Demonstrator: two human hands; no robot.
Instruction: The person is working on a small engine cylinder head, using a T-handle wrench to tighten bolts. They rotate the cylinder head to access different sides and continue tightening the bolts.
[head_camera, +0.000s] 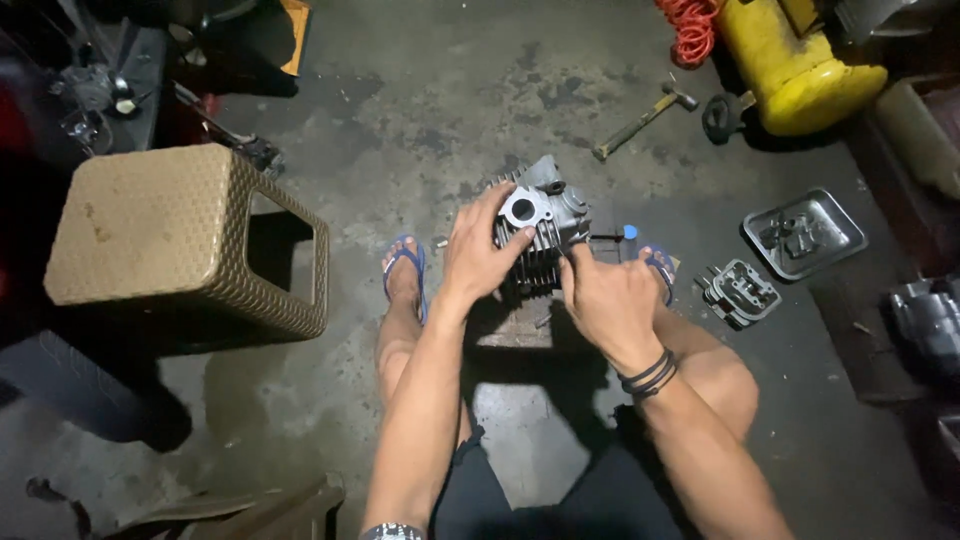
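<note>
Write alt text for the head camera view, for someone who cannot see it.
Seen from above, a seated person's left hand and right hand grip a finned grey metal engine part over a stained concrete floor. A tan woven stool stands to the left; a hammer, yellow tank and metal tray lie to the right.

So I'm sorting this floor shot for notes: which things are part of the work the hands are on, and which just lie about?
In hand:
- finned metal engine part, gripped by the left hand
- right hand at its right side
- blue-handled tool beside it

Lying about:
- hammer
- yellow tank
- orange coiled hose
- metal tray
- small engine cover
- woven stool
</note>
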